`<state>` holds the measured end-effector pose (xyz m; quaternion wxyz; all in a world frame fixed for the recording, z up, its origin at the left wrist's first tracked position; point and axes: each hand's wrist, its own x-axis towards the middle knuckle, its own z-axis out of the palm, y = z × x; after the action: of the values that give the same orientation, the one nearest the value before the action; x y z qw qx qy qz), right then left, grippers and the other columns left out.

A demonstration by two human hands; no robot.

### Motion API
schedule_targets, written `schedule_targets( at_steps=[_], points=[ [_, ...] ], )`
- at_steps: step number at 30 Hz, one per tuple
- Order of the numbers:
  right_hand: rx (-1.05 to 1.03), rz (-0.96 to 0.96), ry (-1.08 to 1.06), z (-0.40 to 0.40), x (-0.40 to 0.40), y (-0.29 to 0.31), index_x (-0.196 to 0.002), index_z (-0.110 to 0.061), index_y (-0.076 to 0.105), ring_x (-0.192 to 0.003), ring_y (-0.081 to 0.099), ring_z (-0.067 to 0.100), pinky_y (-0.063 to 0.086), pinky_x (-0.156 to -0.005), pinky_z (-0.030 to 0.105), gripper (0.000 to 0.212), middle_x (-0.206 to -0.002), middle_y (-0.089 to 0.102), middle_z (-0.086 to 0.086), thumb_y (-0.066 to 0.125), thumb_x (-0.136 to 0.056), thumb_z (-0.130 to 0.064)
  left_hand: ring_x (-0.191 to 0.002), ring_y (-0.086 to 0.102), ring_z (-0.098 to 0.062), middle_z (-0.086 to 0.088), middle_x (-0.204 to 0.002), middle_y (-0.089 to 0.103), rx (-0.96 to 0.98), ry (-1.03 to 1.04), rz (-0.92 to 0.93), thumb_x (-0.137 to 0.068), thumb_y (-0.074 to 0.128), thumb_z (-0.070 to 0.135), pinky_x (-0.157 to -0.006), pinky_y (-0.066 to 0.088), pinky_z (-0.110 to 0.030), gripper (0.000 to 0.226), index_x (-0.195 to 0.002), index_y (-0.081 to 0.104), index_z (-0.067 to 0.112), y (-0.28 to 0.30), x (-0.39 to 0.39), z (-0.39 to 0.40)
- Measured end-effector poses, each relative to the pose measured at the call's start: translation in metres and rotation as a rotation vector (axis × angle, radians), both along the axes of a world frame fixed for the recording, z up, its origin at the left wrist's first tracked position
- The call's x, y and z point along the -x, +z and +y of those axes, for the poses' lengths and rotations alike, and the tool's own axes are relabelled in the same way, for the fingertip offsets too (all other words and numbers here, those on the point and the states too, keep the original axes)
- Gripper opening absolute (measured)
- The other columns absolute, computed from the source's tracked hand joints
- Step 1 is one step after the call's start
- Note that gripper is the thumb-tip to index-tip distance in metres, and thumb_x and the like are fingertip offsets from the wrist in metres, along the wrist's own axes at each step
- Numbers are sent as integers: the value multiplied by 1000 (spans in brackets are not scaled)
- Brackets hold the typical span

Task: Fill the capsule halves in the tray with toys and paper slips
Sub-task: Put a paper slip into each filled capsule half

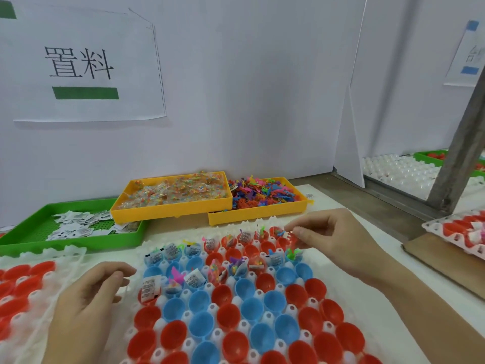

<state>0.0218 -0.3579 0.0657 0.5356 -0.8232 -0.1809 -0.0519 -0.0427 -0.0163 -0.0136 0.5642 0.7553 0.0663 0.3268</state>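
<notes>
I see the white tray [262, 224] at centre, its capsule halves [199, 302] filled only in the far rows. The right hand [330, 239], at 2 o'clock, pinches a red toy [293, 239]. The left hand [89, 303], at 8 o'clock, rests loosely curled and empty beside the tray.

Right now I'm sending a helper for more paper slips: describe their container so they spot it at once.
Against the white wall, three trays sit behind the capsule tray. Take the leftmost, the green tray: the other two are yellow, and only it holds white printed slips.
</notes>
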Motion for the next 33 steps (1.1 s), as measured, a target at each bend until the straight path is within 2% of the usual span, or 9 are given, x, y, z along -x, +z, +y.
schedule_targets(
  at_steps=[4, 10, 14, 18, 21, 25, 33],
  points=[
    [42, -10, 10, -9, -2, 2, -87, -22, 79, -77, 75, 10, 58, -73, 19, 19, -80, 78, -7, 74, -85, -4, -71, 61, 1, 8, -82, 71, -12, -7, 2, -95, 48, -5, -56, 47, -10, 40, -80, 72, 25, -4, -1, 3],
    [103, -74, 73, -18, 2, 7, -83, -24, 78, -76, 74, 12, 57, -71, 19, 23, -81, 77, -4, 77, -82, -1, -71, 61, 1, 7, -83, 71, -11, -3, -2, -95, 48, -4, -57, 48, -12, 40, -81, 72, 25, -5, 0, 3],
    [147, -34, 116, -26, 0, 10, -83, -22, 78, -68, 72, 13, 55, -67, 18, 19, -78, 77, -1, 78, -81, -3, -71, 61, 0, 6, -84, 71, 7, -9, 6, -95, 48, -4, -57, 47, -12, 38, -80, 72, 22, -3, 0, 1],
    [367, -13, 186, -36, 2, 15, -78, -28, 79, -74, 71, 8, 55, -69, 19, 18, -80, 77, -8, 80, -82, -10, -69, 60, 2, 6, -80, 70, 21, -5, 3, -95, 48, -5, -57, 45, -10, 34, -78, 70, 14, -1, 2, -3],
    [440, 22, 231, -35, 3, 16, -78, -33, 79, -75, 70, 7, 54, -69, 17, 20, -81, 76, -11, 79, -83, -14, -68, 59, 3, 8, -77, 70, 8, -2, 7, -95, 48, -5, -57, 45, -9, 29, -82, 70, 10, 1, 3, -5],
    [542, 6, 201, -31, 1, 11, -75, -39, 78, -75, 67, 2, 51, -70, 15, 21, -79, 74, -17, 79, -83, -20, -67, 59, 2, 7, -77, 70, 15, 10, 4, -95, 49, -5, -57, 45, -10, 29, -82, 70, 9, 1, 3, -6],
    [618, -20, 159, -30, 1, 6, -73, -36, 77, -80, 65, 1, 48, -70, 12, 13, -80, 72, -18, 83, -78, -26, -66, 59, -2, 3, -77, 69, 57, 13, 15, -95, 49, -6, -57, 46, -12, 30, -79, 69, 10, 2, 2, -7]
  ],
)
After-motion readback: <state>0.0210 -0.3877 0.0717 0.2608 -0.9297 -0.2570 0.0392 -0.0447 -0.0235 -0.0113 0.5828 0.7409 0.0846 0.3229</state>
